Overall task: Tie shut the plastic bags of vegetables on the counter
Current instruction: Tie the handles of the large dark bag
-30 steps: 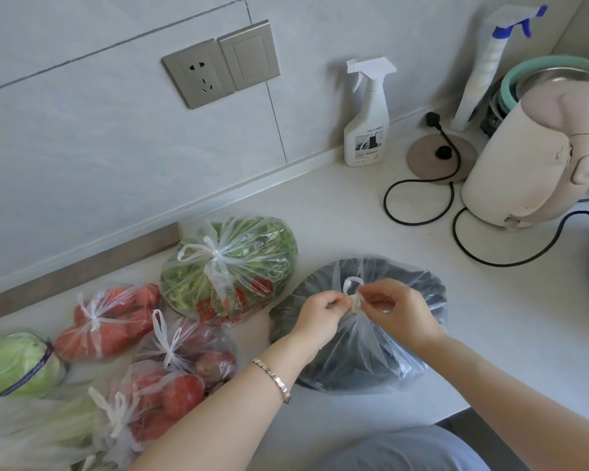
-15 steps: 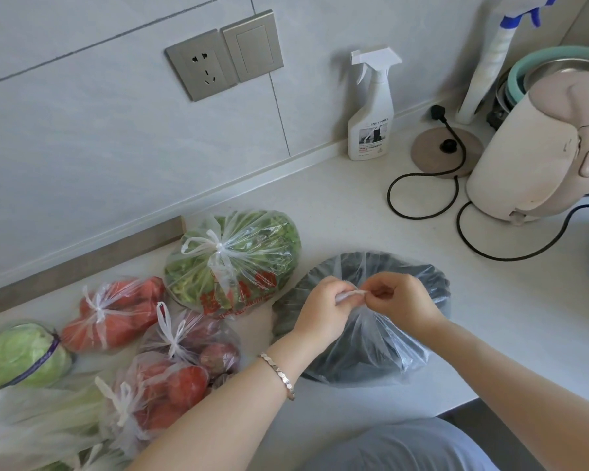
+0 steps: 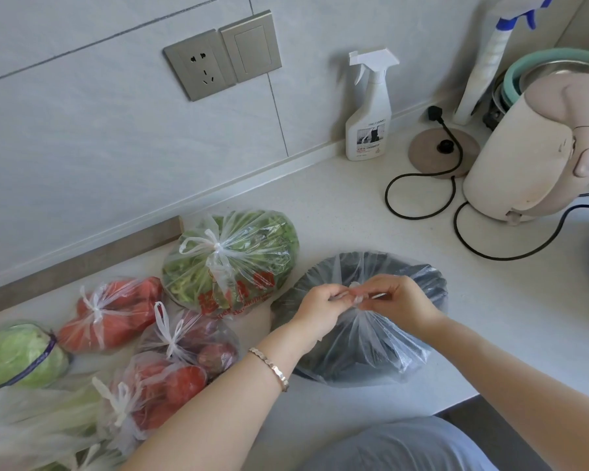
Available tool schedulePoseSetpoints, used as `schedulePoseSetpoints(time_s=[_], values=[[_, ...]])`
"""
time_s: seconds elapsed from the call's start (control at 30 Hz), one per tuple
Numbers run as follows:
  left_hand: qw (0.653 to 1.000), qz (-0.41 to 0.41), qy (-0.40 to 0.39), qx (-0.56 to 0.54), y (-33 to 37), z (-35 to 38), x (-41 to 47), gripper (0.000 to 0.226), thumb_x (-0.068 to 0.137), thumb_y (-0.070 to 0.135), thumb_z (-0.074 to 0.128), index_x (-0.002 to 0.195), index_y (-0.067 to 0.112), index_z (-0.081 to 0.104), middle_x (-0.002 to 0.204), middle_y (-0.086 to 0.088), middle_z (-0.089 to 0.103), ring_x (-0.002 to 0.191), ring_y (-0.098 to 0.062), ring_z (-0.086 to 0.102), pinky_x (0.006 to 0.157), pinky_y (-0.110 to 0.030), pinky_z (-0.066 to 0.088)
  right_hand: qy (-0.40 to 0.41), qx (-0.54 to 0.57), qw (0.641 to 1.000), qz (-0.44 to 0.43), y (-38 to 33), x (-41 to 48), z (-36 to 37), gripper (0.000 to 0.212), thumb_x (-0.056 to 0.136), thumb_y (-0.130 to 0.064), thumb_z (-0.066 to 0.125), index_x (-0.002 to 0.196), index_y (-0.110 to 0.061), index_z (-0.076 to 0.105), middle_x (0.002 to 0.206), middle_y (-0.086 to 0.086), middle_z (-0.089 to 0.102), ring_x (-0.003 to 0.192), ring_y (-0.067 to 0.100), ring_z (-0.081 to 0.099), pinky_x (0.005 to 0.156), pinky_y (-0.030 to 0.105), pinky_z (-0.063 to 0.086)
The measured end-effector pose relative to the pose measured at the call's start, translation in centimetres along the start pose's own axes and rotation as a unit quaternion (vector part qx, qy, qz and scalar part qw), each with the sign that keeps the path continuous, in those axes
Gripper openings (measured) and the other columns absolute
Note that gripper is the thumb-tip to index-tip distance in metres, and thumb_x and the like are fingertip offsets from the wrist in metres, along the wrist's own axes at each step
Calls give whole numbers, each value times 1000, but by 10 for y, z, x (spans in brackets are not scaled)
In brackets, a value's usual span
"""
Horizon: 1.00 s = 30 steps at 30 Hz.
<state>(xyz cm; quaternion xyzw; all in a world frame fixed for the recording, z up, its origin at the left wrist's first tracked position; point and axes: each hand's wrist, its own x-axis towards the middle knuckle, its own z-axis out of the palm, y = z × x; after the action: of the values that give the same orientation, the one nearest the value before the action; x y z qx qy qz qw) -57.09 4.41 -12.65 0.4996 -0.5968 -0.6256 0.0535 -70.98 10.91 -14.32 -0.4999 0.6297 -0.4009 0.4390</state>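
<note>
Both hands on the dark-veg bag (image 3: 381,348) — left hand (image 3: 318,305) and right hand (image 3: 402,300) each pinch twisted plastic, fingertips (image 3: 337,295) meeting above the gathered neck. A small plastic nub (image 3: 354,285) pokes up between the fingers. Tied greens bag (image 3: 232,263) sits beyond the left fingers, well apart — kettle (image 3: 531,158) far past the right ones.

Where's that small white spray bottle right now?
The small white spray bottle stands upright on the counter against the wall, upper right of the head view, between the wall socket and the round kettle base.
</note>
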Motion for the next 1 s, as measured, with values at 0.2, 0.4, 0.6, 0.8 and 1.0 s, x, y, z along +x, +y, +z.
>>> schedulePoseSetpoints(time_s=[0.2, 0.4, 0.6, 0.8, 1.0], values=[[999, -34, -29, 30, 5, -6, -1, 25, 89, 27, 59, 109, 13, 65, 94, 4, 63, 66, 2, 49, 81, -31, 51, 23, -268, 936, -229, 14, 0, -1, 38, 92, -36, 45, 83, -11, 73, 81, 4, 67, 72, 11, 63, 67, 23, 52], [997, 20, 13, 75, 6, -6, 2, 20, 86, 18, 63, 100, 5, 69, 100, -6, 66, 92, -10, 56, 86, -23, 43, 61, -416, 862, -282, 19, 3, -5, 35, 90, -37, 44, 78, -15, 67, 85, -1, 65, 88, 13, 47, 77, 27, 43], [981, 97, 104, 131, 0, -4, 7, 16, 86, 14, 61, 73, 19, 54, 73, -3, 42, 67, -14, 36, 57, -23, 29, 67, -438, 851, -281, 17, -3, -7, 27, 82, -33, 47, 74, -15, 66, 83, -2, 64, 91, 15, 42, 82, 27, 34], [968, 68, 142, 197, -10, -1, 13, 19, 91, 12, 54, 82, 2, 66, 93, -2, 47, 85, -16, 49, 77, -22, 34, 77, -412, 874, -248, 26, -15, 3, 28, 83, -29, 47, 73, -14, 67, 82, -2, 65, 90, 16, 42, 84, 26, 33], [964, 41, 148, 217, -11, 0, 18, 22, 92, 15, 52, 78, 8, 68, 96, -3, 50, 91, -23, 54, 81, -32, 42, 65, -409, 882, -225, 29, -18, -1, 27, 83, -30, 47, 72, -16, 67, 82, -6, 67, 89, 12, 42, 83, 23, 37]])
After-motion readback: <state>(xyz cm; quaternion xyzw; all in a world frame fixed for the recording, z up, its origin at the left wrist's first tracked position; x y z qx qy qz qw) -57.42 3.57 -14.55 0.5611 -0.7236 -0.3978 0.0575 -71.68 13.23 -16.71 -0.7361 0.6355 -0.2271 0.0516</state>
